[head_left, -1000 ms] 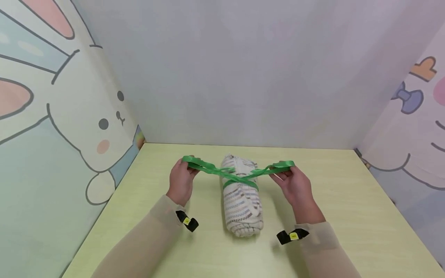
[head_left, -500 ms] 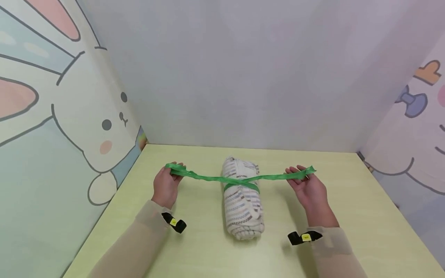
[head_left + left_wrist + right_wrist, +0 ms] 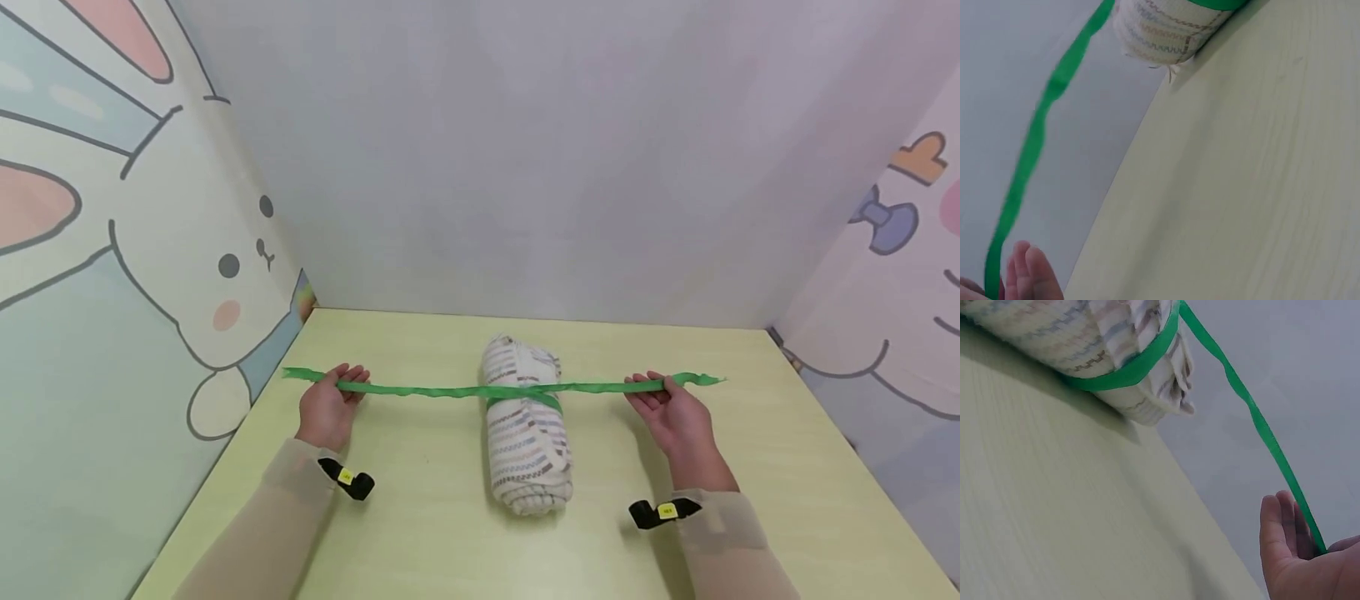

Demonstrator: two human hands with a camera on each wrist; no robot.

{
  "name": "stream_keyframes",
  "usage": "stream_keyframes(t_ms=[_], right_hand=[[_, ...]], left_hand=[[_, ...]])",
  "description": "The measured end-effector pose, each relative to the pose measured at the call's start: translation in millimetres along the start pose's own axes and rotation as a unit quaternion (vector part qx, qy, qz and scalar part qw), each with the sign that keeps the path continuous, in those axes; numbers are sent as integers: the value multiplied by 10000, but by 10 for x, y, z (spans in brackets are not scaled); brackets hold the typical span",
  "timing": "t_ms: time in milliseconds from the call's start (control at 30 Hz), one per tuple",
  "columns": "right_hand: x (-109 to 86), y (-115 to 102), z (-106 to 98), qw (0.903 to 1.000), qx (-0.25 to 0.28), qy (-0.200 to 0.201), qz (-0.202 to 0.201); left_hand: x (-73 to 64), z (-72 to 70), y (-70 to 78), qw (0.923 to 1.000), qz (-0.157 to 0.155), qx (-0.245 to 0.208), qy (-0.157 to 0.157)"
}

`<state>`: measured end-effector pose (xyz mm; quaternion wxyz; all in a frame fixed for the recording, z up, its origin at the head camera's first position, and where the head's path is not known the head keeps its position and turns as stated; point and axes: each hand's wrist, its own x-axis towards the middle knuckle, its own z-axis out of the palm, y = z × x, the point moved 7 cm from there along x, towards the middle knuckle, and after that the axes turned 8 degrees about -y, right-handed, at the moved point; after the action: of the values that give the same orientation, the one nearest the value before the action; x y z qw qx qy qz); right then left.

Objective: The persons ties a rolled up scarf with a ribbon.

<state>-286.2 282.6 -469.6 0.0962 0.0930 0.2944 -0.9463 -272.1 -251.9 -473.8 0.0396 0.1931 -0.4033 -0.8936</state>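
A rolled cloth [image 3: 525,450], white with striped patterns, lies lengthwise on the table. Round its middle goes a green ribbon [image 3: 427,392], crossed on top, its two ends drawn out nearly straight to either side. My left hand [image 3: 327,412] pinches the left end between thumb and fingers, with a short tail sticking out past it. On the other side my right hand [image 3: 678,425] pinches the right end, its tail also hanging out beyond the thumb. In the right wrist view the ribbon band [image 3: 1129,374] lies snug against the cloth's side.
The pale yellow table [image 3: 435,533] reaches back to a plain grey wall [image 3: 510,167]. Cartoon-printed panels, one with a rabbit [image 3: 202,250], stand at left and right. A small black camera is strapped to each sleeve.
Both hands have moved apart, the left one further. The looped ribbon ends have been pulled out into one nearly straight line, and the crossing on the cloth has tightened.
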Motion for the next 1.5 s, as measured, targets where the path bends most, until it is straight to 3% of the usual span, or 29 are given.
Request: stream_keyframes(t_ms=[100,200,333,467,533,633,700,767,867,933,1000,1133,1267,1500], right_hand=[[36,36,-49,9996,128,181,200],[62,56,-104,9980,426,397,255],[64,10,-220,9954,425,856,70],[41,-104,-292,9902,-300,1337,-277],[28,-178,-313,9801,-1129,1559,-478],[-12,-296,-366,9406,-2539,2142,-703],[-30,-361,-375,9086,-3306,2414,-827],[-37,-391,-351,8861,-3789,2515,-893],[-2,-368,-192,8657,-4406,2164,-980],[32,-317,-30,8506,-4856,1735,-1028],[67,-246,158,8288,-5343,1253,-1089],[139,-29,514,7684,-6312,95,-1047],[175,244,781,7077,-6940,-1001,-861],[241,566,997,6353,-7441,-2018,-446]], left_hand=[[34,-21,-36,9992,-321,-165,-194],[46,-25,-58,9985,-444,-116,-290],[51,-54,-58,9975,-235,651,-121],[54,-116,1,9905,79,1372,88],[51,-130,60,9847,259,1718,162],[30,-122,173,9634,598,2579,428],[4,-87,252,9420,819,3197,604],[-31,-31,336,9204,1028,3709,684],[-87,101,454,8934,1363,4242,575],[-126,228,506,8710,1526,4650,422],[-154,383,504,8517,1680,4962,155],[-204,736,308,8268,1724,5310,-693],[-255,1032,-36,8038,1502,5543,-1554],[-385,1377,-583,7514,1192,5859,-2791]])
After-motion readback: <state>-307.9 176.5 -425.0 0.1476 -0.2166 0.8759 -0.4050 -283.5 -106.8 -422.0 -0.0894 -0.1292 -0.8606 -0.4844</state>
